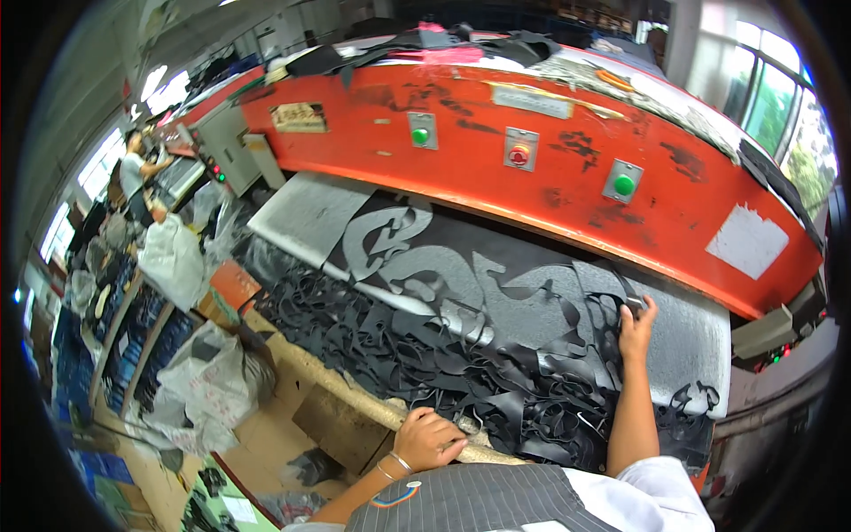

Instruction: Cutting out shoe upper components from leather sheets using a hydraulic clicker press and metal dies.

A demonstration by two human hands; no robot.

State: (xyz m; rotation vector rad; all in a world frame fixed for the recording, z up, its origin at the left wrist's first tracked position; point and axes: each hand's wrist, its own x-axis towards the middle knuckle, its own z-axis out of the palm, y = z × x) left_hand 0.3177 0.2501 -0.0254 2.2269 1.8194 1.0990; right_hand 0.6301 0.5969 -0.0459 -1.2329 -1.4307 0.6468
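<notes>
A black sheet with cut-out shapes (461,257) lies on the grey cutting bed (306,208) of a large orange press (550,160). A heap of black offcut strips (399,346) covers the near side of the bed. My right hand (636,326) reaches far onto the bed and pinches a strip of the black material at the heap's far right. My left hand (430,439) rests with curled fingers on the near wooden edge (355,395) of the bed, beside the scraps, holding nothing that I can see.
The press front carries two green buttons (420,136) and a red one (519,156). Black and pink pieces lie on top of it. Filled plastic bags (208,377) stand on the floor at left. Another person (135,168) works at a machine far left.
</notes>
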